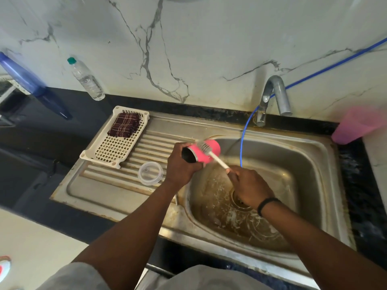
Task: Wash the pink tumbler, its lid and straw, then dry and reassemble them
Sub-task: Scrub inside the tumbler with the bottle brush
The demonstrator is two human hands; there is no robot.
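the left hand point(180, 164) grips the pink tumbler point(206, 150) near its open mouth, fingers wrapped round the rim end, and holds it on its side over the edge where the draining board meets the sink point(310, 143) basin. the dark mouth faces the person; the closed base points toward the tap point(274, 95). the right hand point(249, 186) pinches the white handle of a brush point(211, 152), whose bristled head lies across the outside of the tumbler; the bristles are blurred, so it is hard to say just how firmly they press. a dark band point(268, 205) sits on the right wrist.

the clear lid point(150, 173) lies flat on the ridged draining board, just left of the left hand and apart from the tumbler. beside it, farther back, a white basket point(109, 151) holds a folded dark checked cloth point(124, 125). a blue hose point(244, 141) runs from the wall past the tap down into the basin. a clear bottle point(87, 79) stands against the marble wall on the counter, a blue bottle point(27, 78) at far left, and a pink cup point(356, 126) stands upside down to the right of the sink.
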